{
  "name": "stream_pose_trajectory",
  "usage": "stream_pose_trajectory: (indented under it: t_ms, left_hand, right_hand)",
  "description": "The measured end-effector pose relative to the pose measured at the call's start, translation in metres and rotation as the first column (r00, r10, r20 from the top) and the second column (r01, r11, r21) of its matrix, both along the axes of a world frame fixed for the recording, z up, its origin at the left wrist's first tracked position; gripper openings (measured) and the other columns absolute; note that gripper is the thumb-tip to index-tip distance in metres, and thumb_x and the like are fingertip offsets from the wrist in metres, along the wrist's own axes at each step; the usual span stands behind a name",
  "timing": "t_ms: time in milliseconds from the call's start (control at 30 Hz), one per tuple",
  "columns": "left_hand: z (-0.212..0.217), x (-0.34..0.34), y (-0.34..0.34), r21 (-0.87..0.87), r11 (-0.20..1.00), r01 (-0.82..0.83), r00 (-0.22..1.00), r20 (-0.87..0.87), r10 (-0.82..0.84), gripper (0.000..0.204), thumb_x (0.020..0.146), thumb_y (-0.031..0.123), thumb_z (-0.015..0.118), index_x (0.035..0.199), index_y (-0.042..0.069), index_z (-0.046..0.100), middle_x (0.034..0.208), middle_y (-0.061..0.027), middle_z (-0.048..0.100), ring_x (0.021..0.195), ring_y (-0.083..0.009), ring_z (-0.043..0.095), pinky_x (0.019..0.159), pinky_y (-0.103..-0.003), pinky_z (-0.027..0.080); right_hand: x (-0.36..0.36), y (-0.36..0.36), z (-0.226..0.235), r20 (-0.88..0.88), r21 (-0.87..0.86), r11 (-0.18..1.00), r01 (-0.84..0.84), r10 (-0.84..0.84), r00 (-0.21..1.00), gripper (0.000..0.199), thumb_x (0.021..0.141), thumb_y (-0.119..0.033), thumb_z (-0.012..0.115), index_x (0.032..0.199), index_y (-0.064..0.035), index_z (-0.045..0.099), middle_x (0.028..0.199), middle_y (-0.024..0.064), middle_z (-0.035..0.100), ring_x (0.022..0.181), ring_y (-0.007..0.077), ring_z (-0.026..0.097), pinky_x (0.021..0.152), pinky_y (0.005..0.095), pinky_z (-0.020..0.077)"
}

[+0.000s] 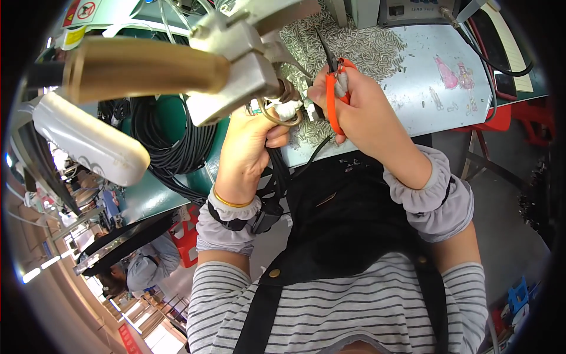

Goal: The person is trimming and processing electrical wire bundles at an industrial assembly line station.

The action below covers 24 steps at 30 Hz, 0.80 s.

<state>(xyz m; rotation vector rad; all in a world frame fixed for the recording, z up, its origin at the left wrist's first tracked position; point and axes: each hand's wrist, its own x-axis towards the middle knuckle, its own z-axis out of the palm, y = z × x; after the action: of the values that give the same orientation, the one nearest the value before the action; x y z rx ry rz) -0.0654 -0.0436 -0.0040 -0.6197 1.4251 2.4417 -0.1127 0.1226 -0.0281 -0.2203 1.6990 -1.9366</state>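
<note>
The right hand (pixel 368 103) is wrapped around a pair of orange-handled pliers (pixel 331 106) above the table (pixel 415 88), its fingers pressed together on the grips, while the pliers' dark nose points toward the table's far edge, over a spread heap of small metal pieces (pixel 380 56). Whether the nose is parted or shut is too fine to tell. The left hand (pixel 247 141) is close by, near the table's left end, its fingers curled in just beneath a metal machine head (pixel 236 65); a curved metal ring (pixel 284 124) crosses in front of its fingertips, so I cannot tell whether they pinch the small white piece (pixel 288 110) behind the ring or only lie against it. A black cable (pixel 319 148) slants across the table's near edge, and more dark cables (pixel 278 168) hang below the left wrist. The likeliest trouble, in my judgement, is fingers being caught or knocked if the machine head should move with the left hand so close. The pointed nose could scatter loose pieces if the right wrist dips, and a slack cable could snag on the near edge or the apron (pixel 336 206) and tug the small part away.
</note>
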Motion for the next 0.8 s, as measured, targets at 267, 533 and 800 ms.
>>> stream_pose_trajectory:
  t_ms: [267,533,800]
  left_hand:
    - [0.013,0.018,0.012,-0.207,0.978,0.018,0.999,-0.023,-0.024,0.014,0.075,-0.002,0.060,0.088,-0.002,0.057,0.077,-0.0052,0.056,0.056,-0.0068,0.046,0.044,-0.020,0.032]
    - [0.009,0.057,0.025,-0.651,0.747,-0.134,0.967,-0.252,-0.046,0.013,0.076,-0.003,0.059,0.089,-0.003,0.060,0.089,-0.0062,0.061,0.077,-0.0124,0.056,0.065,-0.023,0.044]
    - [0.009,0.077,0.031,-0.577,0.783,0.233,0.965,0.035,-0.261,0.012,0.078,-0.003,0.057,0.090,-0.003,0.059,0.077,-0.0066,0.061,0.068,-0.0133,0.056,0.058,-0.022,0.044]
  right_hand:
    - [0.012,0.010,0.012,0.073,-0.066,0.997,-0.028,0.033,0.997,0.013,0.084,-0.016,0.055,0.081,-0.0042,0.049,0.057,-0.0029,0.042,0.041,0.0038,0.039,0.037,0.0184,0.0332]
    - [0.038,0.028,0.010,-0.647,0.305,0.895,0.325,-0.056,0.760,0.007,0.082,-0.006,0.054,0.082,-0.0003,0.051,0.065,0.0046,0.053,0.050,0.0089,0.050,0.045,0.0220,0.0405]
    - [0.042,0.027,0.007,-0.732,0.275,0.958,-0.087,0.267,0.627,0.019,0.070,0.006,0.058,0.087,-0.0022,0.055,0.068,0.0069,0.058,0.059,0.0167,0.058,0.055,0.0227,0.0444]
